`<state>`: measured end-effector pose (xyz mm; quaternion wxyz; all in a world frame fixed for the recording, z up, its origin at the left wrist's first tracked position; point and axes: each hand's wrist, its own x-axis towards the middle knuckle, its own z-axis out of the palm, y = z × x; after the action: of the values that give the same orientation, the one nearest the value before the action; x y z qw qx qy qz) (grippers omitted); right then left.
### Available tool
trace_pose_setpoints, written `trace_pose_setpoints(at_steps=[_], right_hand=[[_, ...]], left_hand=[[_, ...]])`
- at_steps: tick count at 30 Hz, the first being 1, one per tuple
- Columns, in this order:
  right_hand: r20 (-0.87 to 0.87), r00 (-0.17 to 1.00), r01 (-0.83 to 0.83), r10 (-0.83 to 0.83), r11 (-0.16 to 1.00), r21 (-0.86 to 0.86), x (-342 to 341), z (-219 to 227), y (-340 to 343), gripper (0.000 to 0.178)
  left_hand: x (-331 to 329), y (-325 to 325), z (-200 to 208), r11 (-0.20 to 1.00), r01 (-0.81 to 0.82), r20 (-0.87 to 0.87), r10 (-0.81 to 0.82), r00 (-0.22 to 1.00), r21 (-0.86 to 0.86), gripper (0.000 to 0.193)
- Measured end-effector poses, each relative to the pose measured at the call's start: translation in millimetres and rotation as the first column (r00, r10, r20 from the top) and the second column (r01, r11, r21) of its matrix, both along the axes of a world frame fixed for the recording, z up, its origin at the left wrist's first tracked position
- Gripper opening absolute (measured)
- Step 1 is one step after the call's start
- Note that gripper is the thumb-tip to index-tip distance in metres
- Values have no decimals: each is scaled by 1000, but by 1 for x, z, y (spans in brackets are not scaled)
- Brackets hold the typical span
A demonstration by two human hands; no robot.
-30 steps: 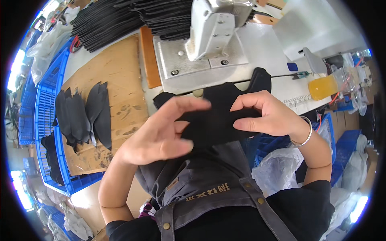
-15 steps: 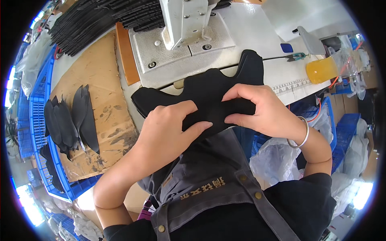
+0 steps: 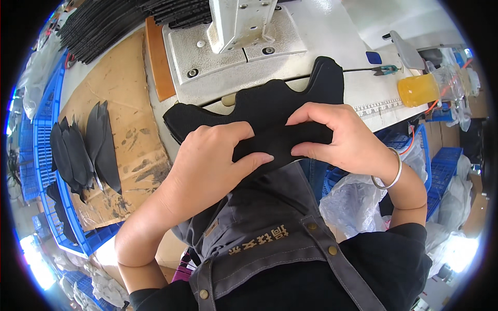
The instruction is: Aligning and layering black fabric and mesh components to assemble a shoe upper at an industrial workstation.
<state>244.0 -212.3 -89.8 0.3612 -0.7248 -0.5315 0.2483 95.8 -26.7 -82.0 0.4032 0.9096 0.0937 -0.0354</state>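
Note:
A small stack of black cut fabric pieces (image 3: 277, 103) with a wavy far edge and two raised ends lies at the table's near edge, in front of a white sewing machine (image 3: 233, 44). My left hand (image 3: 207, 158) grips its near left part, thumb and fingers curled on the cloth. At its near right part, my right hand (image 3: 337, 137) pinches the cloth in the same way, a bangle on the wrist. Both sets of fingertips face each other, a short gap apart. The undersides of the pieces are hidden.
On the left, black leaf-shaped pieces (image 3: 75, 155) lie on stained cardboard (image 3: 132, 103) over a blue crate (image 3: 46, 150). More black pieces (image 3: 101, 28) are piled at the back left. Thread snips (image 3: 386, 70) and a yellow thread cone (image 3: 417, 90) sit at the right.
The view has shifted slightly. The far edge of the black fabric pieces sits a little higher in the picture; both hands keep nearly the same hold.

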Motion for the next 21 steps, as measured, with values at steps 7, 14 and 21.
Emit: trace_pose_setpoints(at_steps=[7,14,21], right_hand=[[-2,1000,17,-18,997,-69,0,4,1,35],[-52,999,4,-5,1000,-26,2,3,1,34],[82,996,-30,26,999,42,-1,1,2,33]], left_hand=[[1,5,-1,999,0,30,1,1000,-36,34],[1,4,-2,994,-7,-24,4,1000,-109,34],[1,1,-1,1000,9,-13,-9,1000,-2,37]])
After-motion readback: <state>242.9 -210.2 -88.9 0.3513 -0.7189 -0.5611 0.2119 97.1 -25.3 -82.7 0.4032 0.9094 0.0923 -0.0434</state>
